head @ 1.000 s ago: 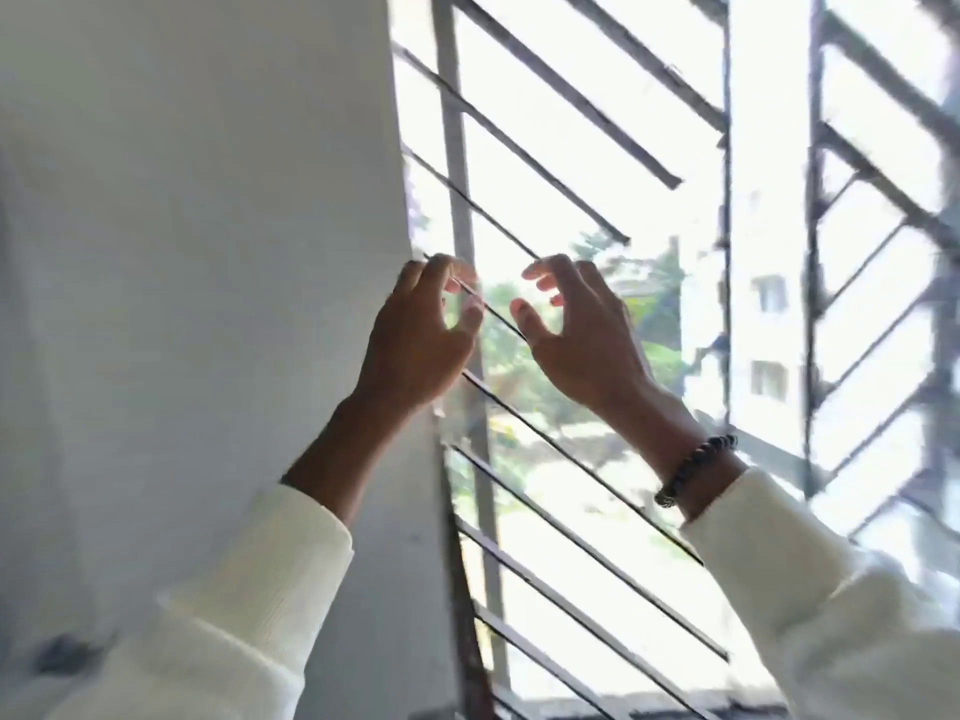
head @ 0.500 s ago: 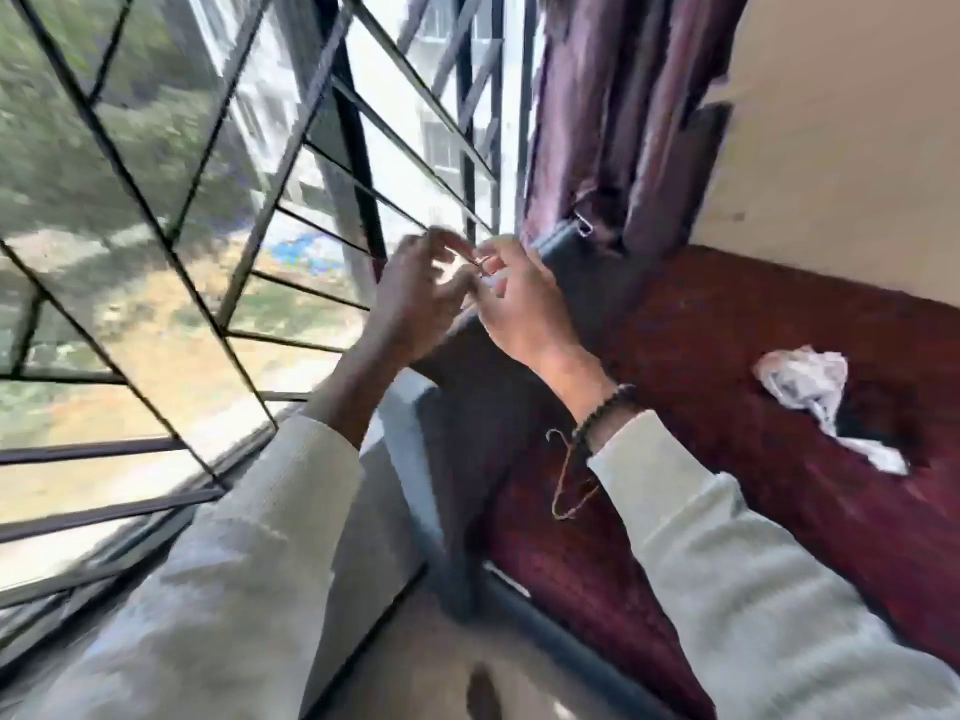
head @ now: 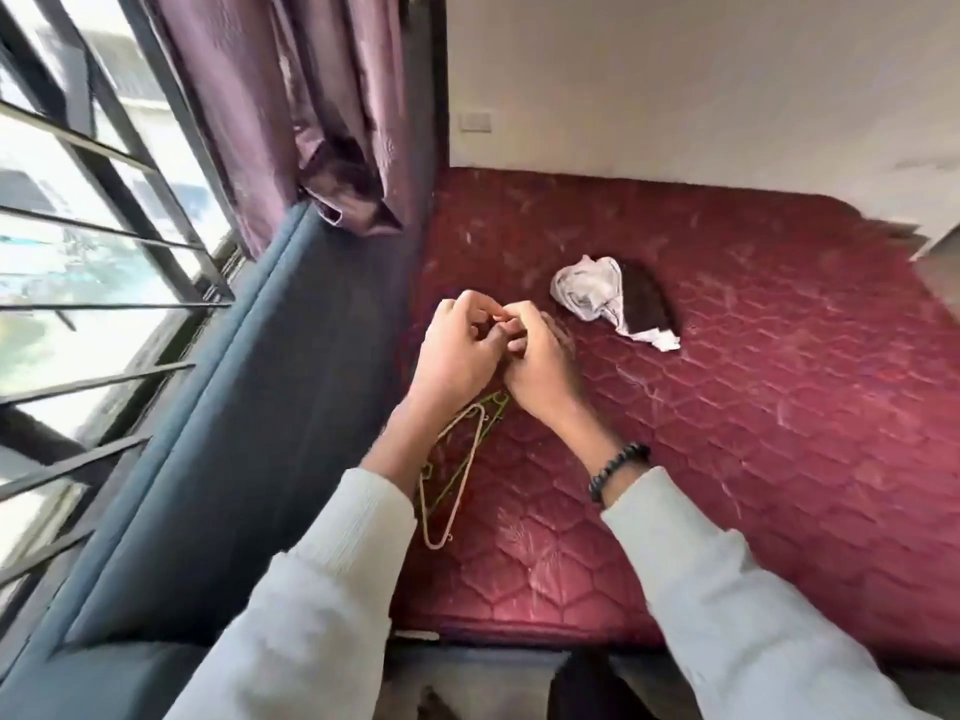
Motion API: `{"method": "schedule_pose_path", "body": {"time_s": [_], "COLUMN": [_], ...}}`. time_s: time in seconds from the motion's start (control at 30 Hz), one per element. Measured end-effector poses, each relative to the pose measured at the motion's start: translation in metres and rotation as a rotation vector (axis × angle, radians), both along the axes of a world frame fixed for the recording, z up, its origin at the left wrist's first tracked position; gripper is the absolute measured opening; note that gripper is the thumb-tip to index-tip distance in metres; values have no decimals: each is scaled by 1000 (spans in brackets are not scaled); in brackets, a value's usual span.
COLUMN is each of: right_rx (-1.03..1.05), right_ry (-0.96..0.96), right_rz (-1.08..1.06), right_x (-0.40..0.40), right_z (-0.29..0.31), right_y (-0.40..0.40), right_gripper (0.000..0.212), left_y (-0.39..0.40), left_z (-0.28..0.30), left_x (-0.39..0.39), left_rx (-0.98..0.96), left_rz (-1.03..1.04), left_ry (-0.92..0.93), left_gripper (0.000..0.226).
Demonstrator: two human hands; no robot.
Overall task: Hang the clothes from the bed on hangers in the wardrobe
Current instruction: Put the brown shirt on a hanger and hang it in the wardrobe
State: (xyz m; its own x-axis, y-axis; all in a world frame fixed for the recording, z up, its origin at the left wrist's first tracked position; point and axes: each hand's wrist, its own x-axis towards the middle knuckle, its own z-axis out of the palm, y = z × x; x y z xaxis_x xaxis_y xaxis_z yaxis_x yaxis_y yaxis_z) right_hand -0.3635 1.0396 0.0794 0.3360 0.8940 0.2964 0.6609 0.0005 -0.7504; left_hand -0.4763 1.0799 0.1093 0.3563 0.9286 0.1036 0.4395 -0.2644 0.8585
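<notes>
Over the maroon mattress [head: 727, 433], the left hand [head: 457, 356] and right hand [head: 540, 368] meet, fingers curled together around the hooks of two thin wire hangers [head: 457, 459], one pinkish, one green, dangling below the wrists. The clothes [head: 613, 298], a crumpled white piece and a dark one, lie well apart up the bed. Those hooks look tangled; a hasty tug could bend them or drop one.

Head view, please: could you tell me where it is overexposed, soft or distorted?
Head view: daylight blows out the window at left; wide-angle bending curves the bed edges and grille bars; the hands and hangers are slightly soft, so the grip is unclear; the clothes read fairly clearly.
</notes>
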Motion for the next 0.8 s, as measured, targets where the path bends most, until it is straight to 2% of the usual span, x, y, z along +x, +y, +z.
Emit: {"method": "schedule_pose_path", "body": {"time_s": [0.07,0.2,0.4,0.47,0.53,0.7,0.8], "right_rx": [-14,-14,-95,-158,-221,-210,-198], "right_ry": [-9,-66,-81,-222,-275,-157,-198], "right_rz": [-38,-76,42,113,185,186,150], "right_x": [20,56,92,113,138,230,304], "right_z": [-8,-34,-92,-120,-153,-257,-315], "right_y": [15,59,127,165,210,323,365], "right_gripper": [43,23,23,27,34,31,34], "left_y": [16,49,97,130,168,275,318], "left_z": [-6,-32,-107,-142,-178,-275,-334], "left_x": [21,52,84,104,130,224,286], "left_rx": [1,21,7,-6,-28,-42,-12], "left_rz": [-41,-95,-22,36,109,216,215], "left_ry": [6,-1,15,0,14,44,65], "left_gripper": [15,18,25,25,23,26,27]}}
